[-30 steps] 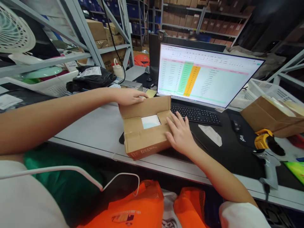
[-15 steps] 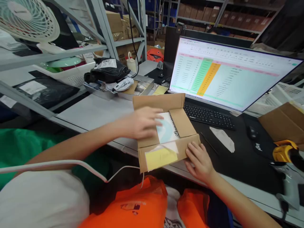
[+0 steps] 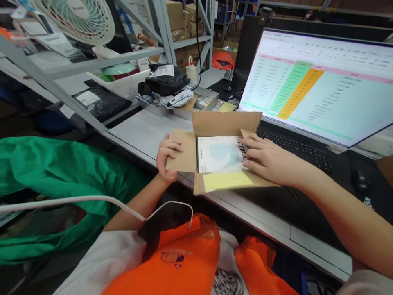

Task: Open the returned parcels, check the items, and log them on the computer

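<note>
A small brown cardboard box (image 3: 227,125) stands with its flaps folded out at the desk's front edge. Inside it lies a flat white box (image 3: 219,155) with a pale blue swirl and black lettering. My left hand (image 3: 167,157) grips the left flap, fingers curled at its outer edge. On the opposite side my right hand (image 3: 264,157) rests with fingers stretched out, the tips touching the white box's right edge and hiding most of the right flap. A yellow label (image 3: 227,180) is stuck on the front flap.
Behind the box are a keyboard (image 3: 294,149) and a large monitor (image 3: 294,90). A mouse (image 3: 361,180) sits at right. Back left, black plastic parcels (image 3: 167,78) lie on a metal tray, beside a grey shelf frame (image 3: 73,100). A white cable (image 3: 101,199) crosses in front of me.
My left hand has moved from over the white box to the left flap, which is now folded out. The right hand has shifted up from the front corner onto the right side. The view has turned.
</note>
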`<action>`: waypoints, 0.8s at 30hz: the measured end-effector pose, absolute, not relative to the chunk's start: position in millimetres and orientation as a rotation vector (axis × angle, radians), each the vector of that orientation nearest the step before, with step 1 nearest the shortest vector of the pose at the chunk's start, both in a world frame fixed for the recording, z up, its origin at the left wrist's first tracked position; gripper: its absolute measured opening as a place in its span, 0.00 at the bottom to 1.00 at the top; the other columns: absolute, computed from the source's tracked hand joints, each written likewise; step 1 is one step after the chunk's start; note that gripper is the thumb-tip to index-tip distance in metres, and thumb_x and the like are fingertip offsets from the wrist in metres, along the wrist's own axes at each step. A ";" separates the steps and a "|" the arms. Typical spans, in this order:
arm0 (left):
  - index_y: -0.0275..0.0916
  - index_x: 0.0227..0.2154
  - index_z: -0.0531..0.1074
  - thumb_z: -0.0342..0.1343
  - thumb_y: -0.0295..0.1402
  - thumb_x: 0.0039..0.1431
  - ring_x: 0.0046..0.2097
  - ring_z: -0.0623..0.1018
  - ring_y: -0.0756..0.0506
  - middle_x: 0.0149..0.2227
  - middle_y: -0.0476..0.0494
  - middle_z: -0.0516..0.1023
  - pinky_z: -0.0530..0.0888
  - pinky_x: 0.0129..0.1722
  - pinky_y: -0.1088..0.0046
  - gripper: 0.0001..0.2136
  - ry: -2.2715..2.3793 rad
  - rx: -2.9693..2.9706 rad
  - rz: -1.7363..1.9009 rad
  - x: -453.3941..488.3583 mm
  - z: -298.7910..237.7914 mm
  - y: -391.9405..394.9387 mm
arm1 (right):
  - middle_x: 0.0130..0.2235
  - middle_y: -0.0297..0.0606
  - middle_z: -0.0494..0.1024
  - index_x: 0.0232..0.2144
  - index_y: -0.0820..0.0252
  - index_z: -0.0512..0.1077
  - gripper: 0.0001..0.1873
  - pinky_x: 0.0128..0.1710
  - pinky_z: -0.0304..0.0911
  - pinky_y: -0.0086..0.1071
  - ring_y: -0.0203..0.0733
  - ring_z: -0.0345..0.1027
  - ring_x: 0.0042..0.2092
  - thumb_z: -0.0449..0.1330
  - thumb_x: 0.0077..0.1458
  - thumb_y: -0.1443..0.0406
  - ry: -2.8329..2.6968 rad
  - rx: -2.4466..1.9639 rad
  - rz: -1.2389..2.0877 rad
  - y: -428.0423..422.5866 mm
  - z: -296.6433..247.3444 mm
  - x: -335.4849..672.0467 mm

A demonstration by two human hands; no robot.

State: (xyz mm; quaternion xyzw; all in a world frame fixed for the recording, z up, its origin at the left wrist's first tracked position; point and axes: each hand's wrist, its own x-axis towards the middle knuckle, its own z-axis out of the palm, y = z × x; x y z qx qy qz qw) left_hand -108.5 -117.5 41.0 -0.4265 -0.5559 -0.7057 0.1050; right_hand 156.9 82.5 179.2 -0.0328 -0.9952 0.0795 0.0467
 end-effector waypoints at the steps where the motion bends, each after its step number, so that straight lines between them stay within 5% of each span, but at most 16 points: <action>1: 0.45 0.28 0.63 0.53 0.71 0.46 0.50 0.77 0.37 0.35 0.45 0.75 0.57 0.70 0.43 0.31 -1.577 -1.260 -2.073 -100.4 34.9 -125.3 | 0.69 0.46 0.65 0.35 0.58 0.77 0.17 0.67 0.57 0.63 0.63 0.55 0.71 0.55 0.68 0.54 -2.952 -0.131 0.232 83.6 178.3 168.5; 6: 0.45 0.47 0.72 0.65 0.47 0.53 0.67 0.69 0.37 0.63 0.41 0.73 0.67 0.67 0.56 0.21 -1.596 -0.807 -2.697 -41.2 29.7 -136.7 | 0.66 0.42 0.71 0.39 0.55 0.74 0.10 0.67 0.60 0.56 0.55 0.65 0.66 0.56 0.67 0.58 -2.452 -0.558 0.435 111.7 148.5 230.3; 12: 0.37 0.47 0.77 0.52 0.43 0.66 0.61 0.77 0.39 0.53 0.37 0.82 0.72 0.64 0.63 0.17 -1.435 -0.281 -3.229 -43.3 76.7 -99.2 | 0.62 0.43 0.75 0.55 0.53 0.73 0.19 0.63 0.66 0.54 0.54 0.69 0.64 0.54 0.67 0.56 -2.424 -0.783 0.674 115.6 81.9 258.9; 15: 0.34 0.46 0.77 0.48 0.43 0.70 0.63 0.76 0.40 0.53 0.35 0.82 0.70 0.66 0.63 0.18 -1.360 -0.381 -3.257 -70.8 117.7 -79.2 | 0.57 0.42 0.80 0.50 0.54 0.77 0.17 0.61 0.68 0.55 0.58 0.68 0.63 0.55 0.67 0.57 -2.578 -0.685 0.425 107.4 94.3 252.1; 20: 0.37 0.46 0.77 0.55 0.49 0.68 0.66 0.72 0.37 0.53 0.40 0.81 0.70 0.67 0.61 0.20 -1.382 -0.758 -3.023 -88.0 174.5 -66.9 | 0.40 0.44 0.84 0.39 0.58 0.80 0.14 0.44 0.75 0.49 0.54 0.79 0.41 0.55 0.68 0.61 -2.624 -0.458 0.100 89.7 141.7 216.4; 24: 0.38 0.44 0.78 0.60 0.52 0.63 0.66 0.72 0.34 0.51 0.40 0.82 0.72 0.65 0.55 0.21 -1.593 -1.012 -2.796 -80.6 176.9 -58.3 | 0.55 0.54 0.77 0.52 0.64 0.75 0.15 0.57 0.70 0.46 0.54 0.72 0.57 0.57 0.66 0.66 -2.358 -0.074 0.157 68.3 147.1 165.6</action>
